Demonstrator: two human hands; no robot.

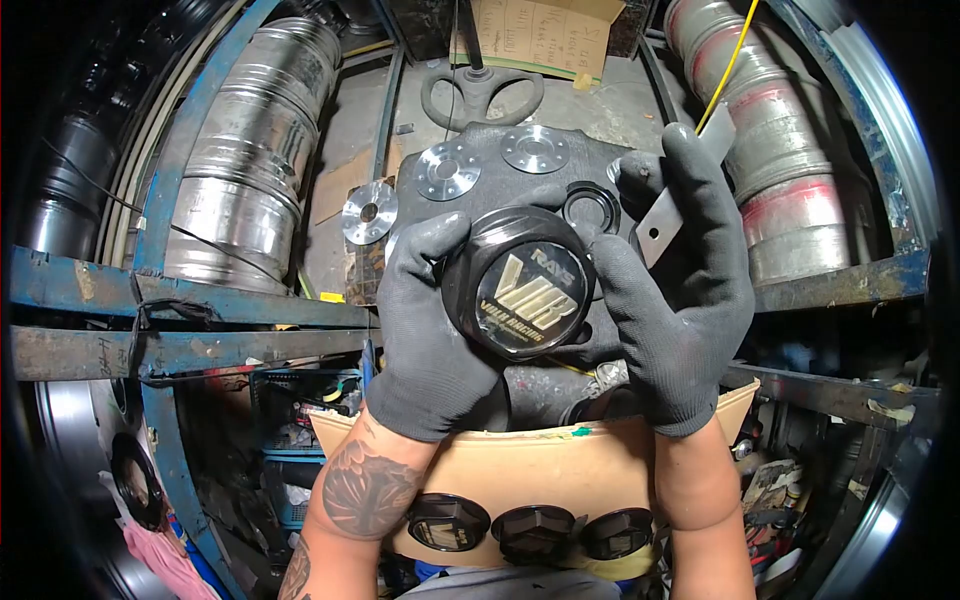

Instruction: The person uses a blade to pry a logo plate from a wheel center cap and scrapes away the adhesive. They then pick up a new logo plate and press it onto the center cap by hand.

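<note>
My left hand (425, 330) is wrapped round a black wheel centre cap (530, 298) with gold and silver lettering on its face. The thumb of my right hand (680, 300) lies at the cap's right edge. Between the fingers of that hand sits a flat metal strip (664, 222) with a small hole at its lower end. Beyond the cap, a black ring (571, 212) and round silver discs (447, 171) rest on a dark covered surface (400, 195). Three more black caps (533, 532) lie on the cardboard (560, 465) nearest my body.
Silver wheel rims are stacked at left (245, 150) and right (785, 150) behind blue metal frames (200, 290). A steering wheel (437, 100) and a cardboard sheet with writing (548, 35) are at the back. A blue crate (290, 400) stands low on the left.
</note>
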